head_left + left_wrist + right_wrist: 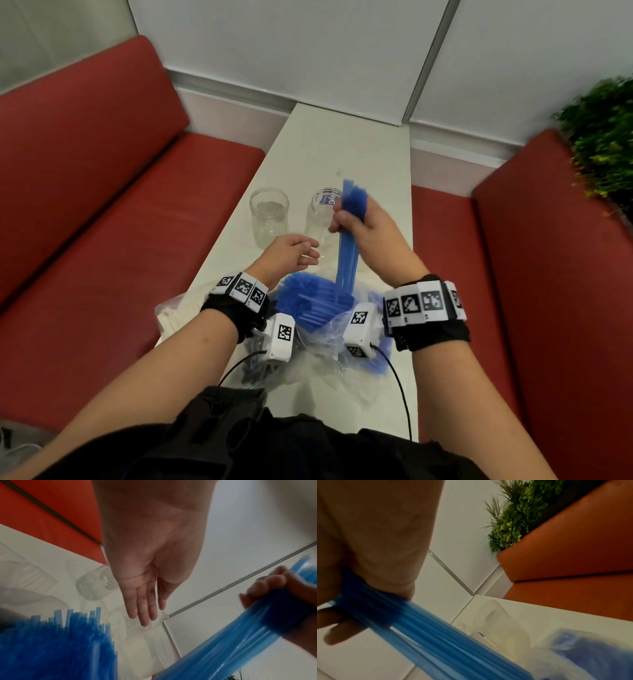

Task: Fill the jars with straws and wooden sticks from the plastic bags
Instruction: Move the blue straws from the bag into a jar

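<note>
Red benches (pixel 102 205) flank the narrow white surface (pixel 342 150), bare toward the wall. Two jars (pixel 269 216) stand mid-surface; the right jar's (pixel 322 219) blue label is unreadable. Right hand (pixel 363 229) grasps a straw bundle (pixel 347 253) above the bag (pixel 318 308); left hand (pixel 287 255) hovers relaxed, holding nothing.

Two clear glass jars (pixel 269 216) (pixel 322 219) stand on the tabletop (pixel 342 150). Two hands (pixel 287 256) (pixel 363 229) — one bunch of blue straws (pixel 347 250) held, straws too many and blurred to count. Plastic bags (pixel 322 329): number unclear.
</note>
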Demonstrator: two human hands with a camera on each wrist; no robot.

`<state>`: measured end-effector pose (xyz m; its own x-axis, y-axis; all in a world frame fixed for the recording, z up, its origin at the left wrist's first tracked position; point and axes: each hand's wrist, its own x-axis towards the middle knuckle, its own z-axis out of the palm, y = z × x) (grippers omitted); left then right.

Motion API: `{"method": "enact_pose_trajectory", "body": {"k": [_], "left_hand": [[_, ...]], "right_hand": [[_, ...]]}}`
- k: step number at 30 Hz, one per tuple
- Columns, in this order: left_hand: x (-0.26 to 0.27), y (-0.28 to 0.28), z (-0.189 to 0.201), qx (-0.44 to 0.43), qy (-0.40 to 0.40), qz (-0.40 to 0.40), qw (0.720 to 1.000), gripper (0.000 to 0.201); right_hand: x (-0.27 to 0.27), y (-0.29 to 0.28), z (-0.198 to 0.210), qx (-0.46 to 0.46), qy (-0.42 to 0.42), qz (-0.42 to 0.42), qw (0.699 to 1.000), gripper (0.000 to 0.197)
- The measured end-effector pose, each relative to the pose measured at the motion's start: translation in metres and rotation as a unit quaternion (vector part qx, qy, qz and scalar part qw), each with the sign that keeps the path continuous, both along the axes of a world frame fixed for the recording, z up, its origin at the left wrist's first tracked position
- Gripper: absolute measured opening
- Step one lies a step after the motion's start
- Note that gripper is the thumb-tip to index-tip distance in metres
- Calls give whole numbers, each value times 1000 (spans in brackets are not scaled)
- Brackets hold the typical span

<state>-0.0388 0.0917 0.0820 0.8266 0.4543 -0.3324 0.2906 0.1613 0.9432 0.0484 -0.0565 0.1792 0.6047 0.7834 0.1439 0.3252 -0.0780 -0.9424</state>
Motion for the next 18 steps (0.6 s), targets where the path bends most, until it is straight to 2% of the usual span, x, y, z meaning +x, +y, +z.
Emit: {"method": "enact_pose_trajectory", "body": {"k": [3, 6, 8, 10, 12, 13, 15, 18], "left_hand": [[7, 1, -2, -32, -23, 26, 999, 27], [18, -2, -2, -160, -27, 29, 986, 37], [23, -8, -1, -304, -24, 0, 952, 54], [26, -18, -1, -446, -42, -12, 894, 61], [28, -27, 3, -528, -67, 2, 847, 58], [29, -29, 6, -545, -73, 6, 835, 52], [29, -31, 14, -544, -69, -10, 837, 35], [27, -28, 20, -507, -6, -66, 859, 22]], "right_hand": [[7, -4, 34, 73, 37, -18, 996, 11], [12, -4, 58, 143, 54, -43, 987, 12], [11, -2, 65, 178, 66, -55, 980, 12], [8, 1, 65, 185, 67, -73, 978, 11], [5, 2, 60, 177, 69, -90, 978, 10], [3, 2, 57, 175, 76, -95, 977, 10], [1, 1, 53, 174, 92, -100, 975, 13], [0, 0, 51, 177, 112, -93, 973, 19]]}}
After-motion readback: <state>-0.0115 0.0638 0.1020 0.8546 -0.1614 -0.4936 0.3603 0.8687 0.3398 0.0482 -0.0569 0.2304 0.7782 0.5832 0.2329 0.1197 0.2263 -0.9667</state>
